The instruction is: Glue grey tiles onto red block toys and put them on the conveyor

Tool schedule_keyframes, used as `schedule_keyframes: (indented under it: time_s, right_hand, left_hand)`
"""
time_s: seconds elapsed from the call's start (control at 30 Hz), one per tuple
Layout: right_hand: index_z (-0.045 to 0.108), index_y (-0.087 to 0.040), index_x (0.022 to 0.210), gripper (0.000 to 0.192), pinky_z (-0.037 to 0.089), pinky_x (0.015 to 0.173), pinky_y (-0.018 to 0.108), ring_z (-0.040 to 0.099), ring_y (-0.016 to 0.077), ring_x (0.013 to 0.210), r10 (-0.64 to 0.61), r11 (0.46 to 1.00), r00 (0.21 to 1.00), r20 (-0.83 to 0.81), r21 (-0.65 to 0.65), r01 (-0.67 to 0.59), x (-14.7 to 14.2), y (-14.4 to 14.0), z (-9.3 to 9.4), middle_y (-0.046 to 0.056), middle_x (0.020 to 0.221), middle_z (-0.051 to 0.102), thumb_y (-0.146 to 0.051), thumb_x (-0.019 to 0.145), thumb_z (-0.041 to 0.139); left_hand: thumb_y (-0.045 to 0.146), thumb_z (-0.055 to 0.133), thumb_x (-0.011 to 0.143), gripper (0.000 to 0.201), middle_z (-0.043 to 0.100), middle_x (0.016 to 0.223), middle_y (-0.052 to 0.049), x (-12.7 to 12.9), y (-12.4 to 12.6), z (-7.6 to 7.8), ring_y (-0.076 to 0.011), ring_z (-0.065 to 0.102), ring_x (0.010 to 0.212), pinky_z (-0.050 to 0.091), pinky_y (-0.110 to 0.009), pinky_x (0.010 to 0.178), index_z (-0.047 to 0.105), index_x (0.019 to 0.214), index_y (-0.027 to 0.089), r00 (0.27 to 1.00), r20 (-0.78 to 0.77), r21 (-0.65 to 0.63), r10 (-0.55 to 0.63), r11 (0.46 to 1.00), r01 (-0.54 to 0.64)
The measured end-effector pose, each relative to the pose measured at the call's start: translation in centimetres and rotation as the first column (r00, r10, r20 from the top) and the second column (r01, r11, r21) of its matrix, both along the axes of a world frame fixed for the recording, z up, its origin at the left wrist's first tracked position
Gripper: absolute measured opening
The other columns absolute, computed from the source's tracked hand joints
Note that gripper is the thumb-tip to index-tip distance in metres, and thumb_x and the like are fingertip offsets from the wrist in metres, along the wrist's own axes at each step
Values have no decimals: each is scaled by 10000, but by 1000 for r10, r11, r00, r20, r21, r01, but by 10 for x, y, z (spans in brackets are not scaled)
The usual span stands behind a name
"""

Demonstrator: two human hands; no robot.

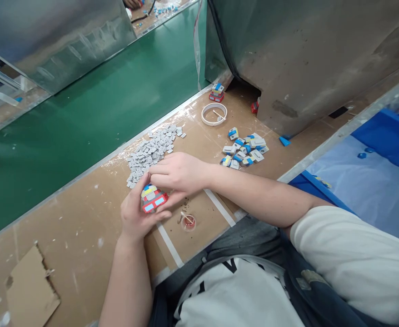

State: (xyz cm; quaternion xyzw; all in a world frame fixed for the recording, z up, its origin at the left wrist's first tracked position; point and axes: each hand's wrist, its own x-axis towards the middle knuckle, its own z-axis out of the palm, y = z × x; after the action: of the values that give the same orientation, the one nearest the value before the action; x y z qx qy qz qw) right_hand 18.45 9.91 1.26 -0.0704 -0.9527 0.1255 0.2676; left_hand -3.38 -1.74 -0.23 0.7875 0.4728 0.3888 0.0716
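My left hand (134, 215) cups a small toy block assembly (153, 198), red with light blue panels and yellow and blue parts on top. My right hand (175, 175) lies over the top of the same assembly, fingers pressed down on it. Both hands hover just above the brown worktable (77, 227). A heap of small grey pieces (150, 152) lies right behind my hands. To the right sits a pile of grey, blue and yellow parts (245, 150).
A green conveyor belt (83, 113) runs along the table's far edge. A white tape ring (214, 113), a finished assembly (216, 92), a small red ring (188, 221), a cardboard scrap (29, 290) and a blue bin (383, 177) are around.
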Motion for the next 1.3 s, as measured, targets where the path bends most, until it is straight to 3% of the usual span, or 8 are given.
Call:
schedule_keyframes:
  time_s: [0.13,0.2,0.33,0.4,0.57,0.73,1.07,1.3]
  right_hand:
    - [684,-162,1158,479,407,776,295,641,189,890,24,916,994,-108,-397,-65,-3,-1,-2,61,1007,723,-626,1060,613]
    - [703,-152,1140,419,421,775,278,629,167,858,64,787,989,-132,-603,-131,-5,-4,-1,33,953,721,-556,1027,692]
    - [688,-144,1198,339,503,909,284,653,164,994,192,442,956,-223,-850,-287,-11,-11,-1,51,1102,740,-450,1070,620]
    - [649,-158,1233,298,508,985,310,648,172,1075,175,382,950,-257,-872,-306,-14,-16,-2,66,1197,726,-406,1106,545]
    - [512,-196,1042,236,489,897,330,611,179,937,72,499,988,-133,-853,-151,-20,-29,-6,35,1023,643,-416,1124,497]
    - [449,-222,1002,235,457,843,326,573,182,879,25,573,977,-214,-798,-189,-22,-38,-5,28,969,603,-423,1125,456]
    - [441,-237,1006,184,506,883,320,630,201,938,-36,577,956,-290,-788,-217,-26,-44,-7,62,1025,671,-378,1095,518]
    - [533,-193,1174,149,537,1021,350,685,225,1109,-46,550,942,-332,-796,-253,-26,-47,-6,116,1210,735,-312,1084,540]
  left_hand:
    - [644,828,915,809,748,1449,-155,-1,-2,1,-342,778,1257,657,-466,1072,591,1585,257,994,70,39,86,995,-89]
    - [572,841,934,732,742,1462,-155,-1,-3,1,-342,764,1294,645,-479,1108,613,1551,252,986,77,43,149,987,-153]
    - [488,836,958,638,725,1491,-170,0,-2,-1,-336,732,1358,631,-478,1125,610,1497,232,969,26,85,244,966,-245]
    - [418,846,954,605,728,1486,-176,2,0,0,-330,730,1362,626,-468,1117,602,1470,217,966,-7,123,260,959,-257]
    - [342,807,980,471,800,1351,-152,9,3,4,-285,793,1235,633,-389,1043,642,1398,200,960,-106,237,260,944,-229]
    - [312,802,991,415,801,1362,-146,13,4,6,-299,808,1212,664,-406,1025,687,1377,211,970,-85,338,229,922,-188]
    - [397,849,900,376,863,1097,-94,15,3,-5,-297,850,999,706,-419,904,759,1221,224,937,72,336,343,876,-346]
    - [252,921,820,397,874,1026,-109,22,12,0,-270,850,858,680,-359,810,821,1196,171,957,111,501,267,817,-286]
